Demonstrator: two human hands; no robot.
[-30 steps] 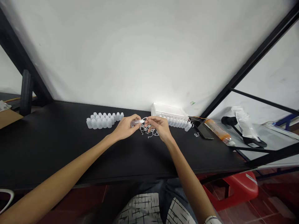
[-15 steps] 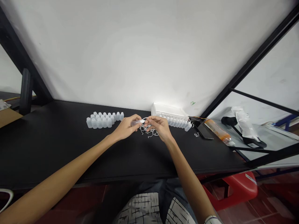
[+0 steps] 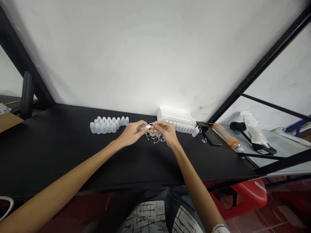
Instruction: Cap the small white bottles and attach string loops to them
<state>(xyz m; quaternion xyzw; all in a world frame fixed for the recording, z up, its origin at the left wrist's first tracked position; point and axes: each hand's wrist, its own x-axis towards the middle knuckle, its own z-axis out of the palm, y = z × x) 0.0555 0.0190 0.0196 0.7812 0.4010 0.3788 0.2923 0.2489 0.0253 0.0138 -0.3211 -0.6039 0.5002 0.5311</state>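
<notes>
My left hand [image 3: 129, 133] is closed round a small translucent plastic bottle [image 3: 141, 128], tilted with its neck toward the right. My right hand [image 3: 167, 131] pinches a thin white plastic loop [image 3: 151, 124] at the neck of that bottle; whether it is fully fastened there cannot be made out. Below the fingers, a loose pile of similar white loops [image 3: 158, 139] lies on the black table [image 3: 145, 168]. To the left, several small translucent bottles [image 3: 104, 128] stand grouped upright. Behind my right hand, a row of bottles with white loops [image 3: 186, 128] leans against a white stack [image 3: 175, 114].
Right of the row lie a single loop [image 3: 204, 140], a dark phone [image 3: 213, 137] and an orange-labelled bottle [image 3: 225, 136]. Black metal frame bars [image 3: 243, 81] flank the table, and a wall rises behind it. A red stool [image 3: 252, 194] stands below at the right.
Both hands stay almost in place. The fingers shift slightly at the bottle's neck, and the held bottle turns a little.
</notes>
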